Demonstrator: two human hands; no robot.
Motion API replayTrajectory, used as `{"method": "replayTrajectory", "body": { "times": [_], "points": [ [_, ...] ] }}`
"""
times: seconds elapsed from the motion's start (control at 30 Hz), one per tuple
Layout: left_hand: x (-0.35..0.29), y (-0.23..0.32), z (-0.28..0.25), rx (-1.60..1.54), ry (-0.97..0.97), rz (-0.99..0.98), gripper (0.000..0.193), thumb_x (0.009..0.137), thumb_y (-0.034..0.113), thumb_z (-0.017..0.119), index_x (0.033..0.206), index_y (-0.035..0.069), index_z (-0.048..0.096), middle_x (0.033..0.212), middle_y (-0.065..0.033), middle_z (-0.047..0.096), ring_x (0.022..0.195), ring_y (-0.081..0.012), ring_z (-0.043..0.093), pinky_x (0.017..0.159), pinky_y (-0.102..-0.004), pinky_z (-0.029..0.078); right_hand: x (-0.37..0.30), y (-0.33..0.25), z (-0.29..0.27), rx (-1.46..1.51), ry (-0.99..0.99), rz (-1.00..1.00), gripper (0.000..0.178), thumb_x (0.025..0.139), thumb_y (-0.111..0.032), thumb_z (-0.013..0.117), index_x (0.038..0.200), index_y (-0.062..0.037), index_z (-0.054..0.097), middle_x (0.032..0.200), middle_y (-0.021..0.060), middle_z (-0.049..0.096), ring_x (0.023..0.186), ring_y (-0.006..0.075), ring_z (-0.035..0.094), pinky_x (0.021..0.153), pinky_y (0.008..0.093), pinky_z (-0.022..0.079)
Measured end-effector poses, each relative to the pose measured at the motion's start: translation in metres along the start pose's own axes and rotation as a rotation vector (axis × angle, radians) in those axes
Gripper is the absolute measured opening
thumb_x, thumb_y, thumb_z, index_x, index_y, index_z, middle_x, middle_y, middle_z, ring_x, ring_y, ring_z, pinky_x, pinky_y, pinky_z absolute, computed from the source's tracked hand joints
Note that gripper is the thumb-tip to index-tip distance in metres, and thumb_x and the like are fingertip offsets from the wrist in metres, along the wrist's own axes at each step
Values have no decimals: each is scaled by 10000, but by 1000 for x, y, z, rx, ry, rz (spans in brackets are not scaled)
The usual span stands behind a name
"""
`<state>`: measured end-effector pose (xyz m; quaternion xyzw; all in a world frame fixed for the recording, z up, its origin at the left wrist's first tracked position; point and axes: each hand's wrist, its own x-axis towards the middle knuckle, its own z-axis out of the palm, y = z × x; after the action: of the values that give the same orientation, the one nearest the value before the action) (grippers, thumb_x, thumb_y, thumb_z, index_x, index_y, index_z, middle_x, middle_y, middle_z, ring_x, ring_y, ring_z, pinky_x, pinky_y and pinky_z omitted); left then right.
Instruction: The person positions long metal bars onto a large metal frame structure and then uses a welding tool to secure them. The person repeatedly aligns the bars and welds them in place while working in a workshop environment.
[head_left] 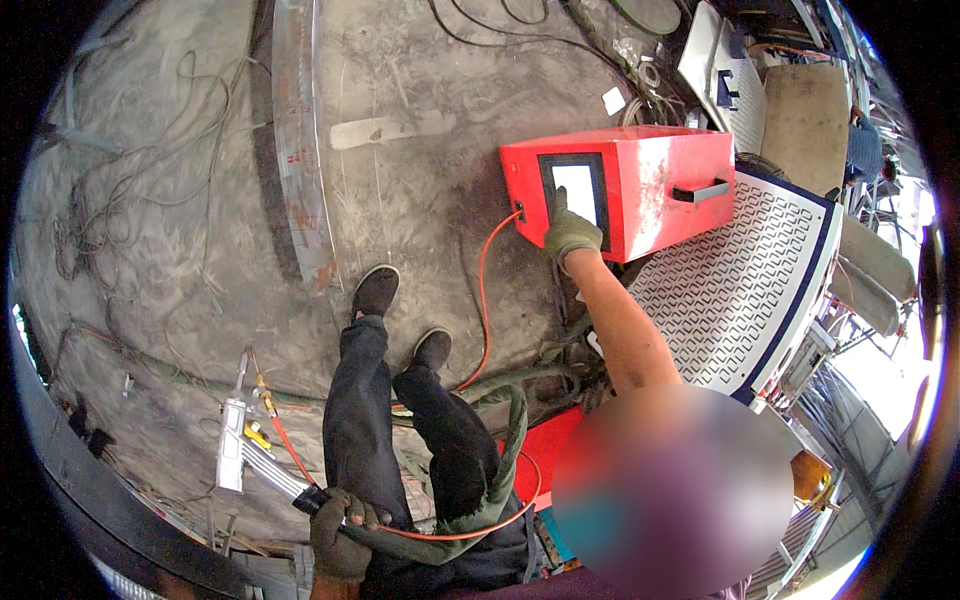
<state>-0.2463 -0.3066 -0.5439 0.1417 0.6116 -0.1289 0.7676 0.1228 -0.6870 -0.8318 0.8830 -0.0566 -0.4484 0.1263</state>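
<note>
My right hand (573, 233), in a green-grey glove, stretches its index finger onto the lit screen (582, 186) of a red box-shaped machine (655, 185). Its other fingers are curled, with nothing visible in them. A black handle shows on the side of the machine. Low at the left, my gloved left hand (342, 538) is closed around the black grip of a handheld tool (231, 446) with a silver body and a small yellow part. A green-sheathed hose (510, 430) and an orange cable (487, 300) run from near this hand; the cable reaches the machine's front.
The machine stands by a white slotted panel (735, 280) with a dark blue edge. A long steel beam (298, 150) lies across the floor at the left. Loose cables (95, 205) sprawl beyond it. My shoes (376, 291) are near the beam's end. A blurred patch covers the lower right.
</note>
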Motion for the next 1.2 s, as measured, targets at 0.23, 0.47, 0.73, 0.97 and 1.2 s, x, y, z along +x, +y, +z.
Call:
{"method": "replayTrajectory", "body": {
  "times": [0.23, 0.47, 0.73, 0.97, 1.2],
  "points": [
    [-1, 0, 6, 30, -4, 1, 135, 1047, 251, 606, 1071, 118, 619, 792, -27, 642, 731, -237, 659, 866, -552, 543, 12, 10, 24, -39, 25, -80, 886, 932, -207, 552, 1687, -127, 94, 1137, 233, 748, 1031, 404, 744, 887, 522, 564],
    [1, -6, -3, 2, -46, 16, 144, 1042, 261, 615, 1066, 119, 619, 806, -40, 661, 752, -249, 681, 873, -567, 544, 11, 9, 7, -75, 2, -64, 882, 1007, -396, 558, 1688, -146, 55, 1136, 204, 761, 1026, 381, 758, 844, 513, 579],
    [2, -4, -8, 16, -34, 25, 154, 1033, 273, 635, 1068, 123, 627, 812, -42, 665, 754, -254, 678, 874, -580, 545, 6, -5, 13, -14, -50, -67, 885, 948, -243, 546, 1687, -102, 81, 1086, 222, 763, 992, 403, 750, 839, 513, 568],
    [-7, -2, 6, -5, 72, -60, 155, 974, 273, 679, 962, 136, 608, 803, -24, 599, 775, -216, 630, 869, -485, 552, -31, -46, 7, -22, -141, -218, 738, 1010, -344, 510, 1658, -101, 256, 1127, 257, 743, 1062, 424, 729, 878, 539, 556],
    [21, 19, -1, 61, -240, -58, 248, 919, 299, 721, 957, 76, 617, 794, -23, 612, 686, -169, 595, 658, -332, 525, 31, 67, 109, 196, -71, -185, 405, 1076, -350, 475, 1272, -68, 690, 1209, 182, 735, 1079, 314, 711, 916, 465, 558]
  ]
}}
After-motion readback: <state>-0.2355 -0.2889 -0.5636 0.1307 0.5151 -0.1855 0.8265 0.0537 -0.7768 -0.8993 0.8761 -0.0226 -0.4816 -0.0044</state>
